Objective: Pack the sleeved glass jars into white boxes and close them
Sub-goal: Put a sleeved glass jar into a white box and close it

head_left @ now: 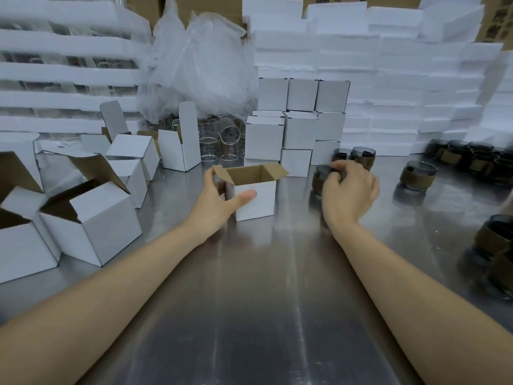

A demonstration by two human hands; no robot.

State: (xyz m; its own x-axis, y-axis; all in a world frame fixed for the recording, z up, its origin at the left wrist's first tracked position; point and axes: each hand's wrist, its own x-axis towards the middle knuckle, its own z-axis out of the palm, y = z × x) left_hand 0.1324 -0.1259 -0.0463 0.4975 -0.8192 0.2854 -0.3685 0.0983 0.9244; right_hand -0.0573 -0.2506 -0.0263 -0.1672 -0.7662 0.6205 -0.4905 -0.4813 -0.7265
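Observation:
A small white box [259,202] stands open on the steel table [277,301], its brown flaps up. My left hand [219,201] grips its left side, thumb across the front face. To its right my right hand [348,190] curls over a dark glass jar with a brown sleeve [319,180], fingers on its rim; the jar still rests on the table. Two more sleeved jars [358,157] stand just behind it, and another sleeved jar [417,176] sits farther right.
Open white boxes [91,218] crowd the left side. Closed white boxes [299,126] are stacked behind the open box. Clear glass beakers [219,143] and a plastic bag [200,68] stand at the back. White foam slabs [402,79] wall the rear. Several more sleeved jars [472,159] line the right edge.

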